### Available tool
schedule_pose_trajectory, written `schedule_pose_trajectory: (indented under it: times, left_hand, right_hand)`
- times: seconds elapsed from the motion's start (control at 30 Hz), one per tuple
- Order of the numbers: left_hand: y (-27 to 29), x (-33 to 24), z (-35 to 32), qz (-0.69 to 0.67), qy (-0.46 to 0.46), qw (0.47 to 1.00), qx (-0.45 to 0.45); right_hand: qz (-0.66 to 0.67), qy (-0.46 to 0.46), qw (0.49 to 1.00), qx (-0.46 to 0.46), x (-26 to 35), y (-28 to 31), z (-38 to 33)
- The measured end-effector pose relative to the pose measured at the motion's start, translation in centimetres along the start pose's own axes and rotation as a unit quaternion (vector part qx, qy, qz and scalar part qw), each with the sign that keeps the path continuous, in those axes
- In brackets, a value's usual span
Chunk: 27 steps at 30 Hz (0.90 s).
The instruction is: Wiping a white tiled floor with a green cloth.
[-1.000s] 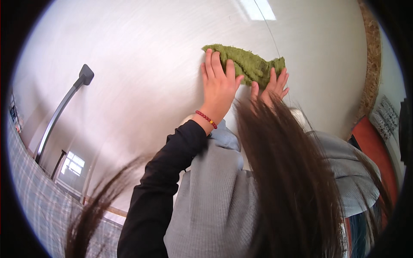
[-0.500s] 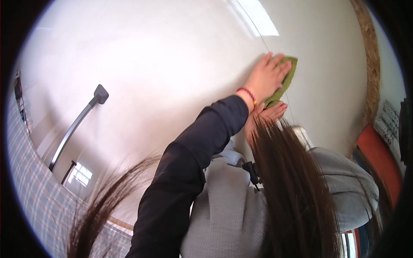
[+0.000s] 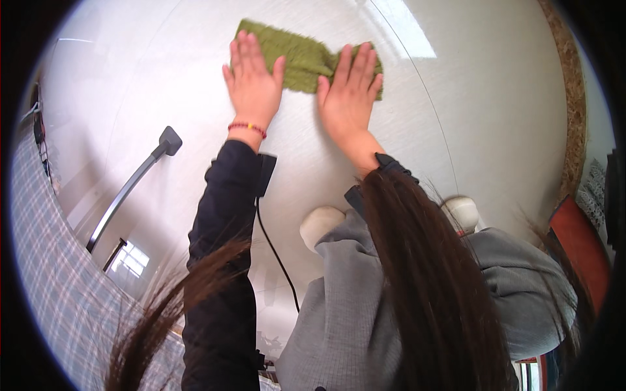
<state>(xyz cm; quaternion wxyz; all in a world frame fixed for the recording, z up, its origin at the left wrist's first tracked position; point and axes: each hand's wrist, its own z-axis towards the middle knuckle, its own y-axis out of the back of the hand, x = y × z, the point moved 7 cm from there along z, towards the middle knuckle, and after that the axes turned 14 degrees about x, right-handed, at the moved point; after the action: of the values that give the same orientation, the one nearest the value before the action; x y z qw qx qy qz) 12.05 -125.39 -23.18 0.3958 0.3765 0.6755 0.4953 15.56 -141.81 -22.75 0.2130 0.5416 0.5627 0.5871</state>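
Observation:
A fuzzy green cloth (image 3: 297,60) lies spread on the glossy pale floor (image 3: 391,150), partly bunched near its right end. My left hand (image 3: 253,91), with a red bead bracelet at the wrist, rests flat on the cloth's left part, fingers stretched out. On the right end my right hand (image 3: 351,98) presses down, palm low and fingers spread over the fabric. Neither hand is wrapped round the cloth. Dark sleeves cover both forearms, and long hair hides much of the right one.
A curved metal leg with a dark foot (image 3: 171,140) stands at the left, next to hanging plaid fabric (image 3: 72,274). A black cable (image 3: 275,251) runs below my left arm. My pale shoes (image 3: 322,225) are on the floor. An orange-red item (image 3: 579,251) lies at the right edge.
Both hands and the cloth have moved left and farther away. The hands, crossed close together over the narrow cloth before, are now apart, and the cloth lies wider.

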Motion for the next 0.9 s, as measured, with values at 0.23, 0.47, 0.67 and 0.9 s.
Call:
schedule_pose_trajectory:
  times: [0.23,0.47,0.67,0.9]
  left_hand:
    - [-1.8,0.5,-11.8,-0.049,0.092,0.994,0.034]
    - [-2.3,-2.7,-16.9,-0.138,0.168,0.96,0.174]
    - [-4.0,-2.5,-16.2,-0.269,0.317,0.899,0.139]
    - [-4.6,-3.4,-14.1,-0.271,0.312,0.891,0.187]
  right_hand:
    - [-0.033,0.112,0.988,0.098,0.2,-1.1,-6.6]
    - [-0.05,0.205,0.957,0.198,-2.3,0.7,-8.3]
    - [-0.065,0.455,0.872,0.17,4.1,-0.8,-1.7]
    - [-0.056,0.451,0.889,0.054,2.6,0.4,5.0]
